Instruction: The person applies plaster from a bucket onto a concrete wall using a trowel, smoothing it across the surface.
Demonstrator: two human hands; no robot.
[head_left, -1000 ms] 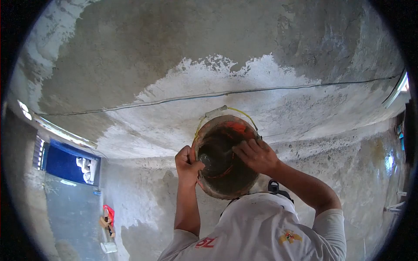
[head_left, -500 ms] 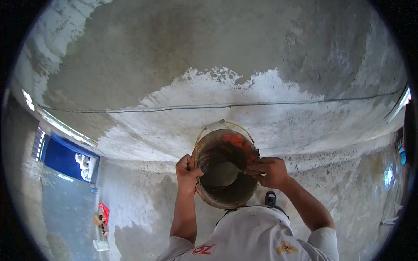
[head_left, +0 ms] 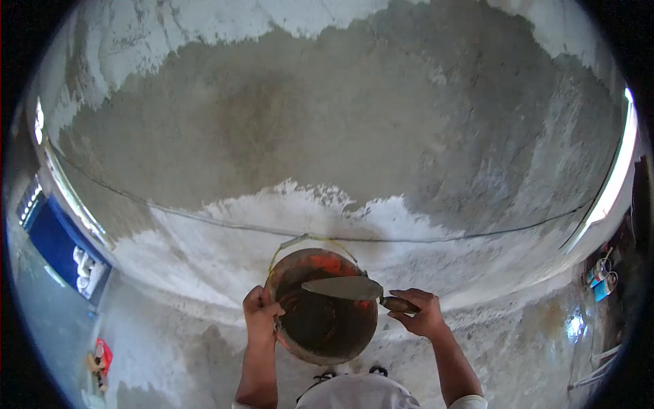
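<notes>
Two hands are raised beneath the plastered ceiling [head_left: 327, 123]: the left hand [head_left: 259, 319] grips the rim of the orange bucket [head_left: 321, 307], while the right hand [head_left: 417, 313] clasps a trowel [head_left: 344, 288] lying across the bucket's mouth.

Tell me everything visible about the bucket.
The round orange plastic bucket is smeared inside and out with grey mortar, its mouth tipped toward the camera. A thin yellow wire bail arcs over its far rim. The left hand grips the near-left rim; the right hand holds a grey, mortar-coated metal trowel whose blade lies across the opening. Behind it is a partly plastered surface.
</notes>
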